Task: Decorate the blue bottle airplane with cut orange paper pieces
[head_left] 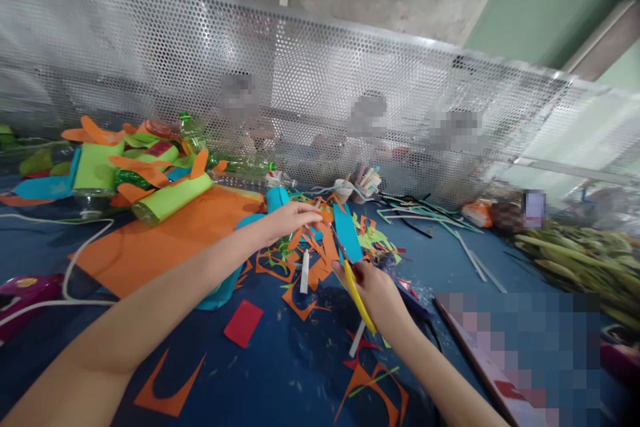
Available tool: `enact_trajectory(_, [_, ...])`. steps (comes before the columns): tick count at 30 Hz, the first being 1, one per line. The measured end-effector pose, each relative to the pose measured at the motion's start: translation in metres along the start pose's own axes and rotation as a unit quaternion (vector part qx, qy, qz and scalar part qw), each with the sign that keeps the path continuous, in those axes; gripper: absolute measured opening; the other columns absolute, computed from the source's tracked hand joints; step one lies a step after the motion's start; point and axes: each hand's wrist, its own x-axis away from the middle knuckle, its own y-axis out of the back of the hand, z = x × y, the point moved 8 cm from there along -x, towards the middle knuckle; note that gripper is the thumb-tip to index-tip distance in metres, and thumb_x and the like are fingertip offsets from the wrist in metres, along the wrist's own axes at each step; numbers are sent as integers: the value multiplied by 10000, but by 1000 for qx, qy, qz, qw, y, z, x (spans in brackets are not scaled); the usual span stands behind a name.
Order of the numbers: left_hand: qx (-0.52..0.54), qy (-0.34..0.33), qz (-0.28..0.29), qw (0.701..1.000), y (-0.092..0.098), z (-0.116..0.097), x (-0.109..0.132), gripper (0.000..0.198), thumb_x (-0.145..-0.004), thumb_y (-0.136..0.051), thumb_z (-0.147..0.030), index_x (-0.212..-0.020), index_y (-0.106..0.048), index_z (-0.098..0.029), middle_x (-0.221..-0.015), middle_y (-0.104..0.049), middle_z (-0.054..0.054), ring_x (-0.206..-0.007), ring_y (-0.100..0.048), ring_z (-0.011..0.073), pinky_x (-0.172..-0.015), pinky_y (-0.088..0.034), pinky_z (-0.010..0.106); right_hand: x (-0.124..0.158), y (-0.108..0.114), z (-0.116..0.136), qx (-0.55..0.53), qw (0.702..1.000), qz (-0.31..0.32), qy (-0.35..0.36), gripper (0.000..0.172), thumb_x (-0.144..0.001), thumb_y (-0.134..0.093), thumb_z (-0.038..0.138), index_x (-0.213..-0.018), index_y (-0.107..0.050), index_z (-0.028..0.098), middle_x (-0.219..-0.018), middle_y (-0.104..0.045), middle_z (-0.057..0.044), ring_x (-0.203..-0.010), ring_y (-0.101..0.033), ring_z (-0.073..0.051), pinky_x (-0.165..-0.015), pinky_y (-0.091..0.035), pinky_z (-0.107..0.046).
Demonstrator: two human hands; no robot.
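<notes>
My right hand (374, 287) is wrapped round a pair of scissors with yellow handles (359, 300), the blades pointing up and away from me. Between the fingertips of my left hand (295, 219) is a small orange paper piece (326, 214), a short way from the scissor tips. A blue paper strip (347, 232) lies just behind the blades. Orange paper scraps (325, 257) and a white tube (305, 271) are spread beneath and between both hands. On the near side, a red paper square (243, 323) and a curved orange offcut (170, 395) rest on the dark blue table.
A large orange sheet (165, 250) lies left, beside bottles wrapped in green paper (175, 198). Cups of pens (367, 183) stand at the back before a perforated metal screen (320, 80). Green husks (580, 263) are piled right. A white cord (83, 247) runs left.
</notes>
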Motion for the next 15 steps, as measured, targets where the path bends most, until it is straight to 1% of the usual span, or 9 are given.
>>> enact_trajectory(1, [10,13,-14,1000,1,4,-1,144,-785,-563,-238,-763,-670,-145,-809,-671,52,-737,-611,133,-670,-483,249,-2,-1,-3,21,1000,-3,-4,350,-874,-418,458,-670,-528,195,-600,-609,-61,-553,-569,-198,-505,-302,-268])
enact_trajectory(3, [23,44,-36,998,3,13,-1,152,-780,-591,-262,-835,-686,-158,-859,-679,57,-756,-610,139,-625,-469,229,-4,-4,-8,48,999,-4,-6,281,-870,-448,408,-794,-572,168,-701,-655,-94,-629,-614,-218,-528,-320,-268])
enact_trajectory(5, [30,63,-42,997,3,19,-1,177,-774,-616,-292,-877,-689,-168,-884,-678,56,-760,-607,139,-573,-446,209,-4,-8,-11,56,998,6,-11,296,-865,-460,419,-859,-581,149,-739,-668,-107,-669,-632,-230,-551,-340,-272])
enact_trajectory(7, [35,56,-23,998,-1,20,-1,195,-786,-612,-293,-914,-687,-165,-888,-673,55,-744,-599,128,-555,-428,198,-4,-11,-12,50,999,20,-9,320,-858,-473,438,-894,-584,140,-729,-665,-98,-672,-635,-233,-563,-354,-278])
enact_trajectory(10, [28,22,13,999,-7,18,-2,194,-812,-585,-255,-931,-682,-137,-822,-660,48,-659,-565,93,-539,-396,189,-4,-14,-10,33,999,23,8,306,-848,-496,408,-944,-588,132,-710,-657,-78,-655,-627,-225,-567,-369,-281])
enact_trajectory(13, [3,5,20,1000,-8,17,-3,183,-815,-581,-253,-888,-675,-115,-683,-613,17,-536,-492,65,-488,-352,191,-6,-16,-11,6,999,6,33,279,-831,-509,388,-949,-590,149,-731,-655,-69,-667,-624,-220,-581,-404,-287])
enact_trajectory(15, [-6,2,17,1000,-9,18,-4,165,-802,-599,-254,-840,-670,-109,-630,-589,2,-505,-476,63,-485,-360,196,-8,-16,-12,-46,998,-4,47,255,-816,-521,351,-980,-570,164,-768,-657,-58,-694,-633,-208,-618,-445,-293])
